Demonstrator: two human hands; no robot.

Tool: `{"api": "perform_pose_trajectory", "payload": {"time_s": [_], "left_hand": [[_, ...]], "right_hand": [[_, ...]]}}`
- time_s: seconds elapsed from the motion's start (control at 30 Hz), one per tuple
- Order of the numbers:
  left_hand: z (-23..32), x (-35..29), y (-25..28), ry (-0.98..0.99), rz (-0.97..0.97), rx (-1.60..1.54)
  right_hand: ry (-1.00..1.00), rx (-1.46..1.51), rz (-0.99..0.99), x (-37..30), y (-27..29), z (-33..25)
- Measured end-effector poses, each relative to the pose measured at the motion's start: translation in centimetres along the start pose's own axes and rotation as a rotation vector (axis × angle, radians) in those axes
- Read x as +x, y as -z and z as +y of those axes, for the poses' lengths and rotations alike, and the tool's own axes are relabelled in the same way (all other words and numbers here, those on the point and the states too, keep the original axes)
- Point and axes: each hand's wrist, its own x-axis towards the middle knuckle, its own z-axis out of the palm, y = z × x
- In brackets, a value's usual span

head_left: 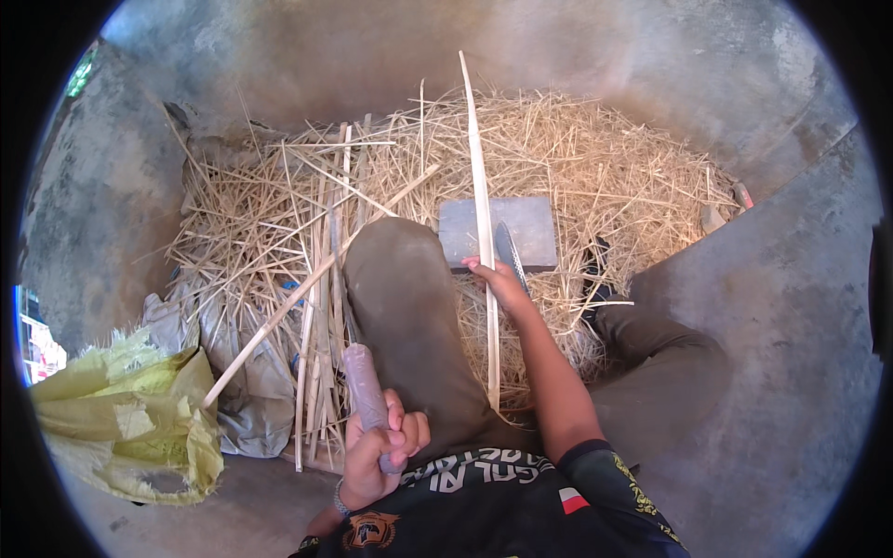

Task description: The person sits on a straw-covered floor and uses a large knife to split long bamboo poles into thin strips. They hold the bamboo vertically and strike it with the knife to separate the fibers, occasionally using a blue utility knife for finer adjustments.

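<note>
My left hand (379, 442), low in the view, is closed around the thick greyish-mauve handle of a knife (365, 386). Its narrow dark blade points away from me along my bent left knee. In my right hand (502, 284) is a long pale bamboo strip (480, 186), pinched between thumb and fingers. The strip stands lengthwise in front of me, its far tip reaching past the straw and its near end by my lap. Beneath it lies a grey rectangular block (456, 228). A dark, narrow blade-like tool (507, 246) rests on the block beside my right hand.
Dry shavings (605, 177) cover the floor ahead. Bamboo strips (312, 363) lie in a pile left of my knee, with a longer stick (270, 325) slanting across. A torn yellow-green sack (130, 418) sits at the left. Concrete walls (372, 56) stand around.
</note>
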Motion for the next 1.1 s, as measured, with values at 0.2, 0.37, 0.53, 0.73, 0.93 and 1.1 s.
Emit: {"api": "perform_pose_trajectory", "payload": {"time_s": [0.2,0.37,0.53,0.73,0.93,1.1], "left_hand": [[0.7,0.4,-0.6,-0.161,-0.084,0.066],[0.7,1.6,-0.5,-0.234,-0.175,0.101],[0.9,2.3,-0.1,-0.288,-0.192,0.08],[0.7,4.4,-1.5,-0.277,-0.131,0.126],[1.3,8.6,-5.6,-0.178,-0.247,0.429],[0.7,9.9,-7.2,-0.312,-0.22,1.037]], "right_hand": [[-0.022,-0.18,0.008,-0.2,1.7,-0.2],[-0.139,0.167,0.244,0.7,4.5,4.9],[0.097,-0.327,0.875,-1.9,3.3,4.6],[-0.171,0.107,0.388,-2.8,2.0,-5.9],[0.184,-0.044,-0.515,-11.2,-4.6,-19.2],[0.039,0.499,-0.267,-13.7,-0.7,-23.8]]}}
